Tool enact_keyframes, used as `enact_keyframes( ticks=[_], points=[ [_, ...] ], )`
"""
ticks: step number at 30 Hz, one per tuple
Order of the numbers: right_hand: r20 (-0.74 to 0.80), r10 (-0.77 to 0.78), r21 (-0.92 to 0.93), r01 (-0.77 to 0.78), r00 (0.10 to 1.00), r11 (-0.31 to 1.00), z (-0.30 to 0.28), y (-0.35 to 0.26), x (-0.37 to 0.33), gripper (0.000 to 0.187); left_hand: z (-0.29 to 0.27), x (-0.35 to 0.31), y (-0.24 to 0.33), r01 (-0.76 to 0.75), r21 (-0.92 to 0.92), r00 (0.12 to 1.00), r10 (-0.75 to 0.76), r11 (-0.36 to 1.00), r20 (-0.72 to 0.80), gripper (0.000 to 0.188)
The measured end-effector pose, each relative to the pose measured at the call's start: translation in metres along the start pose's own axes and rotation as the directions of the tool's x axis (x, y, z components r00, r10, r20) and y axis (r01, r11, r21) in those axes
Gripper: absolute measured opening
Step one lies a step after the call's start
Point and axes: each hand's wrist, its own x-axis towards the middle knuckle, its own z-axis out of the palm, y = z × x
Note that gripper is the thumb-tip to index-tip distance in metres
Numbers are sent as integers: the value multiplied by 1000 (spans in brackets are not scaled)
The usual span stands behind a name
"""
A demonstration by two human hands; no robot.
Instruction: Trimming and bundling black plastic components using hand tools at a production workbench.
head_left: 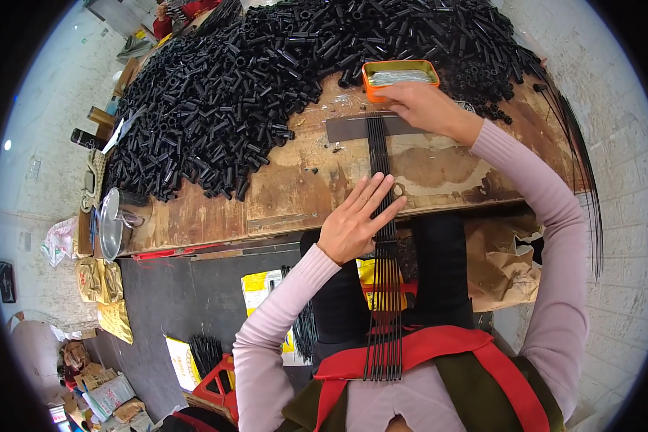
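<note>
A row of long, thin black rods [387, 270] runs from the workbench across its front edge to my lap. My left hand [356, 219] lies over the rods near that edge, its fingers stretched out and slightly apart, palm down. Beneath the rods' far ends is a flat grey metal strip [347, 129] on the wood. My right hand [419, 104] is just beyond those ends, at the near side of an orange-rimmed tin [437, 70]. Its fingers are bent together; anything between them is hidden. Thin silvery metal pieces [399, 76] lie inside the tin.
A large heap of short black tubes [223, 93] covers the far and left parts of the wooden workbench [295, 198]. A glass jar on its side [126, 216] is at the left edge. More long rods [579, 155] hang off the right side. A red plastic stool [219, 389] stands lower left.
</note>
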Motion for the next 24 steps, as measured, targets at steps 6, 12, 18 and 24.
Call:
enact_keyframes(
  ticks=[6, 12, 18, 24],
  points=[
    [218, 134, 33, -144, 967, 989, -10, 8, -4, 17, 1, -3, 0, -1, 9, 1000, 1, 1000, -12, 90],
    [4, 61, -92, -61, 998, 994, -22, -8, -4, 39, -20, 3, 18, 78, 30, 995, -79, 997, 56, 98],
    [560, -258, 735, -327, 787, 594, -83, -145, -67, 104, -67, 12, -10, 211, 92, 977, -212, 973, -1, 74],
    [462, 118, 738, -455, 879, 498, -8, -181, -117, 34, 13, 71, -68, -68, -286, 993, 36, 956, -115, 25]
  ],
)
